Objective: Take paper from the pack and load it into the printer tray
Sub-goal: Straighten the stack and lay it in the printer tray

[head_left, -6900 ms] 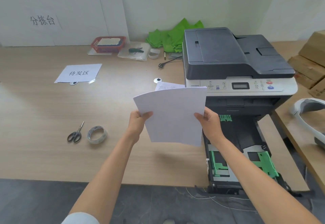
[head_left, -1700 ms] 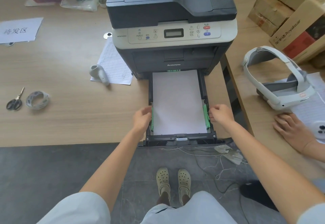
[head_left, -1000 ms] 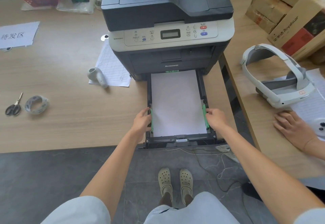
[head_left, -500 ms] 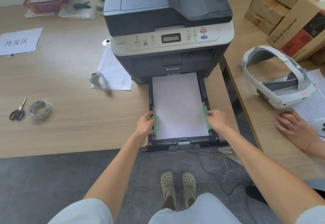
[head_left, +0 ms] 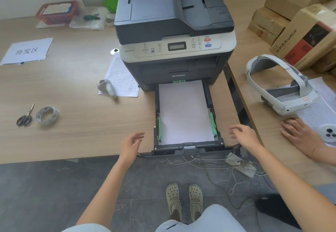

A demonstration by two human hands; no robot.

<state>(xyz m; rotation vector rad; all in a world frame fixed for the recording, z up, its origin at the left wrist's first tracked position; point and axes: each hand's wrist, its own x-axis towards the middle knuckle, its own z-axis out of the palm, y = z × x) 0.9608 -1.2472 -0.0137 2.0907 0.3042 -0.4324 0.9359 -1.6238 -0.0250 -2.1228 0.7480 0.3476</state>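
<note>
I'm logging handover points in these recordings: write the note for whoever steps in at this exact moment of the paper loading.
Left hand: open, empty, hovering just left of the tray, touching nothing.
Right hand: open, empty, hovering just right of the tray.
Paper stack: lying flat in the pulled-out paper tray, between the green side guides.
Printer: on the wooden table; tray sticks out over the table edge.
Done: paper is in the tray.
Left: push the tray into the printer. No paper pack is in view.
</note>
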